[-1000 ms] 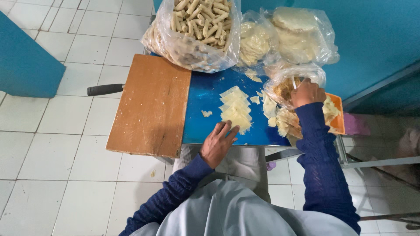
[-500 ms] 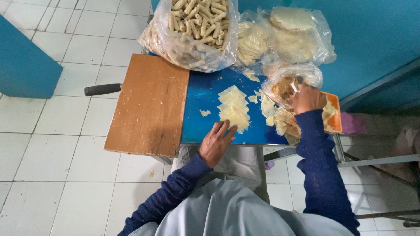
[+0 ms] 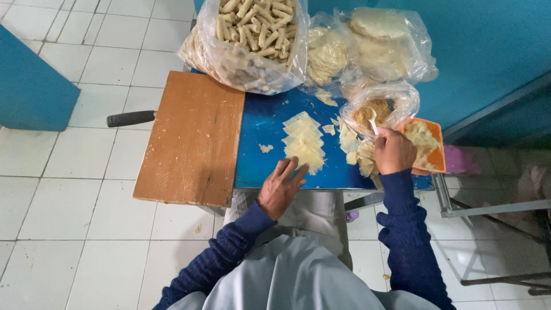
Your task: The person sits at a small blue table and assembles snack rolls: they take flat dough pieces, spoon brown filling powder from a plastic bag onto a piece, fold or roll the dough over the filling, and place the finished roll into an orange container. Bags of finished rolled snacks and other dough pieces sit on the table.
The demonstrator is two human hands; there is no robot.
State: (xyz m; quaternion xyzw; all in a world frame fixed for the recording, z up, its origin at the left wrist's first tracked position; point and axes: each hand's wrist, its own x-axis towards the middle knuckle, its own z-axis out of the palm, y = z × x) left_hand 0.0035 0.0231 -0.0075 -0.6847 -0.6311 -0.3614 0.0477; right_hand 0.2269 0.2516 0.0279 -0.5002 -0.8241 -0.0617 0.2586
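My left hand (image 3: 282,186) rests flat on the blue tabletop (image 3: 261,126), its fingertips touching the near edge of a fanned stack of pale thin dough sheets (image 3: 303,141). My right hand (image 3: 393,151) grips a white plastic spoon (image 3: 372,119) whose bowl dips into brown crumbly filling inside an open clear bag (image 3: 380,106). A second heap of pale sheets (image 3: 357,150) lies just left of that hand. An orange tray (image 3: 435,150) with more pale pieces sits under and to the right of it.
A wooden cutting board (image 3: 192,138) covers the table's left part, with a black handle (image 3: 130,118) sticking out behind it. Clear bags of rolled sticks (image 3: 247,37) and pale wrappers (image 3: 384,43) stand at the back. White tiled floor surrounds the table.
My right hand has drawn back from inside the filling bag and now holds the spoon at its mouth. My left hand stays on the sheets, barely shifted.
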